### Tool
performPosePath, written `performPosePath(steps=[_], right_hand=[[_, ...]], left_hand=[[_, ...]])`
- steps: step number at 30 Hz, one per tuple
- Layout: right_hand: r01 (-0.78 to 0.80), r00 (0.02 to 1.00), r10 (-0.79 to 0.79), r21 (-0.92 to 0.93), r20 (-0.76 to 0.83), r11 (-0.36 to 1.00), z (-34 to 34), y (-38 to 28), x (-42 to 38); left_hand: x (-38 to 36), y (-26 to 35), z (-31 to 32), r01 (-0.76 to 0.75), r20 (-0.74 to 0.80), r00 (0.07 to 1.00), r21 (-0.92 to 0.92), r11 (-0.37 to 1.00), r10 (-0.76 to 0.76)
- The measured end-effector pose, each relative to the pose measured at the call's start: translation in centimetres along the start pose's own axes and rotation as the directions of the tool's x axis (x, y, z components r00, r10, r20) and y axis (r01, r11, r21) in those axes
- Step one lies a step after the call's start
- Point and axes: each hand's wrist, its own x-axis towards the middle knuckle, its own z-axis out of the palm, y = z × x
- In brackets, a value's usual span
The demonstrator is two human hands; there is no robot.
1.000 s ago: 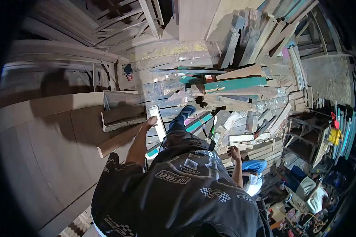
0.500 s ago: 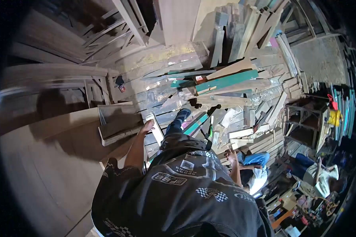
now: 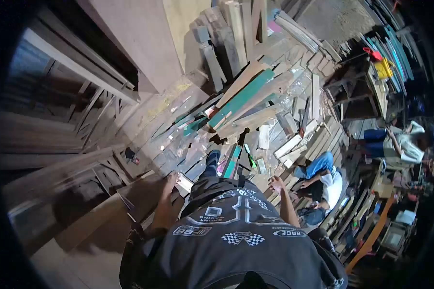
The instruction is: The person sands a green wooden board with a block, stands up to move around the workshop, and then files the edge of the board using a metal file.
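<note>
My left hand (image 3: 170, 182) hangs at my left side, its fingers closed on the edge of a short pale wooden board (image 3: 184, 182). The board's lower part is hidden behind my shirt. On my other side, my right hand (image 3: 277, 184) is in the air with bent fingers apart, and nothing shows in it. Below and ahead, a green-painted plank (image 3: 241, 99) lies on a heap of loose boards, with a narrower green strip (image 3: 232, 162) near my shoe.
A seated person in blue trousers (image 3: 317, 165) is close on my right; another person (image 3: 401, 144) is farther right. Upright timbers (image 3: 222, 41) lean ahead. A wooden frame (image 3: 354, 94) stands at right. Scrap wood covers the floor around my foot (image 3: 212, 161).
My view has turned left, so the wood heap and the people appear rotated. The pale board has stayed with my left hand. My right hand remains at my side.
</note>
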Motion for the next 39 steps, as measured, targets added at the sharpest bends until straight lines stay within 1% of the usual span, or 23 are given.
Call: performPosePath(steps=[2,3,4,7,10,11,12,14,17,20,21,24,25,26,28,29,30,32,34,35,36,37,39], right_hand=[[0.034,0.996,-0.048,-0.174,-0.077,0.984,1.9,-1.9,-2.8],[-0.020,0.992,-0.008,-0.214,-0.126,0.977,2.5,-2.4,-3.6],[0.027,0.994,-0.039,-0.122,-0.098,0.992,2.9,-2.6,-4.2],[0.103,0.995,-0.104,0.139,0.003,0.985,3.6,-3.3,-5.8],[0.117,0.993,-0.110,0.206,-0.043,0.972,5.3,-5.9,-7.6],[0.113,0.990,-0.100,0.146,-0.096,0.983,6.5,-7.8,-9.0],[0.151,0.988,-0.137,0.227,-0.074,0.962,7.0,-8.9,-10.0],[0.185,0.982,-0.189,0.264,-0.013,0.947,7.5,-9.8,-10.2],[0.230,0.973,-0.231,0.260,-0.025,0.938,9.5,-12.6,-12.2],[0.278,0.958,-0.288,0.272,-0.005,0.921,10.2,-13.4,-13.7],[0.274,0.957,-0.290,0.312,0.005,0.910,10.2,-13.3,-13.7],[0.295,0.948,-0.317,0.336,0.009,0.894,10.9,-13.9,-15.4],[0.294,0.948,-0.317,0.319,0.021,0.901,10.9,-13.8,-15.5],[0.300,0.949,-0.316,0.318,-0.002,0.900,11.3,-14.2,-16.0],[0.414,0.909,-0.396,0.160,-0.133,0.896,12.7,-15.0,-16.6],[0.469,0.881,-0.458,0.099,-0.115,0.878,12.9,-14.7,-16.1],[0.518,0.848,-0.515,-0.008,-0.123,0.855,13.1,-14.0,-15.0],[0.673,0.711,-0.678,-0.101,-0.186,0.733,14.7,-15.0,-15.6],[0.666,0.681,-0.706,-0.236,-0.194,0.708,16.0,-18.3,-19.2],[0.703,0.644,-0.746,-0.253,-0.170,0.665,16.2,-18.8,-19.6],[0.736,0.607,-0.781,-0.269,-0.144,0.621,16.4,-19.3,-20.1],[0.751,0.547,-0.823,-0.345,-0.152,0.563,16.7,-20.3,-21.3],[0.730,0.518,-0.843,-0.439,-0.143,0.524,16.6,-20.9,-22.4]], left_hand=[[-0.8,2.8,0.6,0.090,-0.067,0.994,-0.013,0.996,-0.090],[1.0,1.8,-0.1,0.152,0.018,0.988,-0.042,0.987,-0.151],[3.1,0.9,-1.0,0.218,0.103,0.972,-0.064,0.974,-0.211],[3.2,4.7,0.2,0.215,0.087,0.974,-0.059,0.975,-0.209],[3.9,8.1,2.3,0.109,0.020,0.994,-0.001,0.994,-0.109],[3.7,10.2,3.1,0.095,0.111,0.989,0.038,0.995,-0.099],[5.2,10.9,3.5,0.104,0.186,0.977,-0.005,0.995,-0.101],[8.2,12.4,4.8,0.135,0.333,0.938,-0.089,0.987,-0.099],[4.7,19.5,8.4,-0.155,0.459,0.872,-0.073,0.985,0.171],[2.4,23.7,11.1,-0.220,0.607,0.752,-0.139,0.966,0.259],[2.3,24.4,11.9,-0.298,0.649,0.682,-0.175,0.938,0.338],[-1.8,28.2,14.3,-0.266,0.747,0.579,-0.204,0.942,0.326],[-2.2,28.2,15.1,-0.197,0.767,0.594,-0.156,0.968,0.245],[-3.1,28.8,15.8,-0.224,0.784,0.579,-0.110,0.968,0.223],[-5.6,30.3,17.8,-0.239,0.852,0.488,-0.079,0.968,0.190],[-7.3,31.3,18.7,-0.253,0.866,0.471,-0.052,0.966,0.170],[-9.2,32.5,19.9,-0.345,0.893,0.401,-0.058,0.937,0.203],[-9.5,31.9,22.1,-0.388,0.917,0.376,0.028,0.921,0.131],[-11.0,32.4,23.8,-0.370,0.927,0.376,0.133,0.919,0.018],[-11.0,31.8,24.5,-0.296,0.939,0.344,0.113,0.948,-0.005],[-10.6,31.5,25.0,-0.306,0.949,0.308,0.158,0.939,-0.059],[-11.1,31.8,25.4,-0.302,0.953,0.298,0.154,0.941,-0.061],[-10.4,31.2,26.0,-0.287,0.958,0.270,0.172,0.942,-0.092]])
